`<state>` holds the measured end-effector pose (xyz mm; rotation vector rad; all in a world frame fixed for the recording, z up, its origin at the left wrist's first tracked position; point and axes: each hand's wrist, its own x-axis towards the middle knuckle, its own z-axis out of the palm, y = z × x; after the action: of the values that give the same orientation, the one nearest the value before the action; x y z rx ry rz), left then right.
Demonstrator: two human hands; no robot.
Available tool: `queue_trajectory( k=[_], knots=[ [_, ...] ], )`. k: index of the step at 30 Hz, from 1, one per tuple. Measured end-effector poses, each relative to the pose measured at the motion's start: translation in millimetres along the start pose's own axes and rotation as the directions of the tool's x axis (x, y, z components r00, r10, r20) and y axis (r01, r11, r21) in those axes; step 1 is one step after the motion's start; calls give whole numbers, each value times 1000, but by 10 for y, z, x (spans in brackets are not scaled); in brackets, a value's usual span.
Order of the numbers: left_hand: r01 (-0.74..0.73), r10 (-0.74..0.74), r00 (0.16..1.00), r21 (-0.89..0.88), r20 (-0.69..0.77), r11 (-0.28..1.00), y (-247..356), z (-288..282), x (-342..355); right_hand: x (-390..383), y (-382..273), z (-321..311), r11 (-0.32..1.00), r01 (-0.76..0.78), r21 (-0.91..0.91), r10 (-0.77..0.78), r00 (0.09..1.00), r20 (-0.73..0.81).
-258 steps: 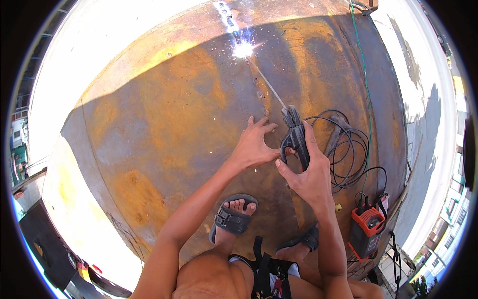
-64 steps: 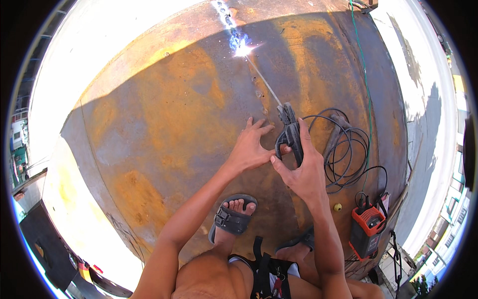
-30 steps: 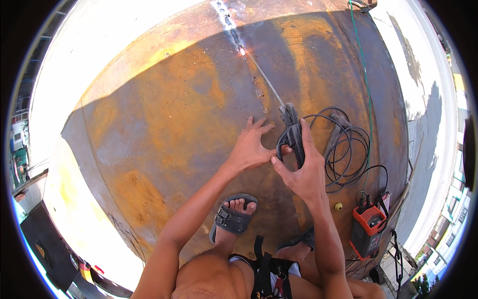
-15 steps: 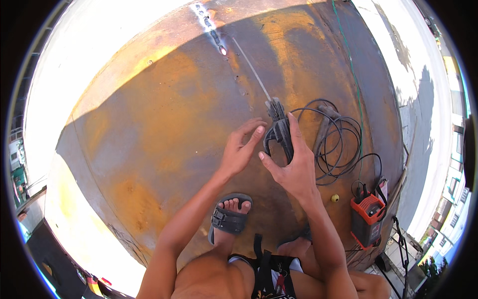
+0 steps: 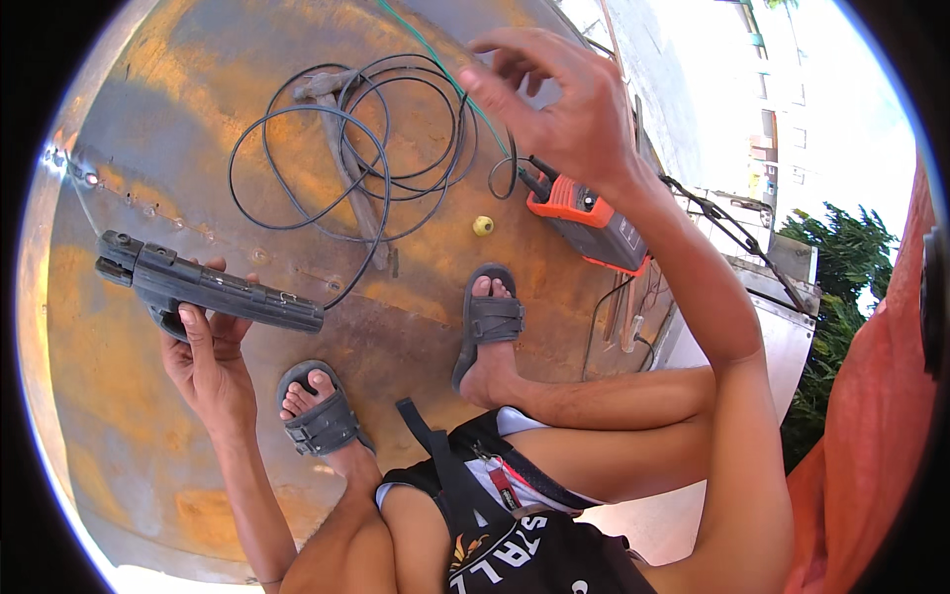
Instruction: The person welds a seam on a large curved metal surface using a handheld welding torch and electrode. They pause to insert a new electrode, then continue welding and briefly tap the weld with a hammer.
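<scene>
1. A dark, long-bodied welding holder (image 5: 203,287) with a clamp head at its far left end lies level across the left hand (image 5: 208,361), low over a rusty steel plate (image 5: 129,455); the fingers are wrapped round its grip from below and the thumb lies up its side.
2. One black cable (image 5: 336,148) runs from the holder's right end into a loose coil of several loops on the plate, with a rusty bar lying under the loops.
3. One orange welding machine (image 5: 584,220) sits at the plate's right edge, a small yellow cap (image 5: 483,226) just left of it, and one thin green line (image 5: 435,49) crosses the coil.
4. Two feet in grey sandals (image 5: 490,319) rest on the plate, one near the left hand and one nearer the machine.
5. A row of small weld spots (image 5: 129,203) runs across the plate, just above the holder's head.
6. The right hand (image 5: 554,99) is raised above the coil and machine, fingers loosely curled and empty, the forearm rising steeply from the lower right.
7. The hands are well apart: the left is clamped on the holder, the right grips nothing.
</scene>
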<state>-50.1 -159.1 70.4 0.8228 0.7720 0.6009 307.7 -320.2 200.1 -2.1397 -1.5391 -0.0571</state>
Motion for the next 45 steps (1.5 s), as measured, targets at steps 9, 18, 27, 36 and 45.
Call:
queue_trajectory(
  k=[9,18,27,36,45],
  knots=[
    [-31,31,1000,71,-2,997,177,-204,150,-1076,1624,-950,877,-127,-463,478,323,817],
    [-36,44,996,106,-79,994,259,-438,256,-1025,1655,-517,889,168,-426,433,-6,901],
    [-18,21,998,42,-67,999,380,-482,303,-1039,1790,-447,953,28,-302,303,-89,949],
    [-40,44,998,102,-37,994,567,-664,299,-742,2095,-795,768,-443,-463,637,456,621],
    [28,-8,993,168,-116,985,648,-810,328,-1232,2138,-1168,666,-482,-570,732,271,625]
  ],
)
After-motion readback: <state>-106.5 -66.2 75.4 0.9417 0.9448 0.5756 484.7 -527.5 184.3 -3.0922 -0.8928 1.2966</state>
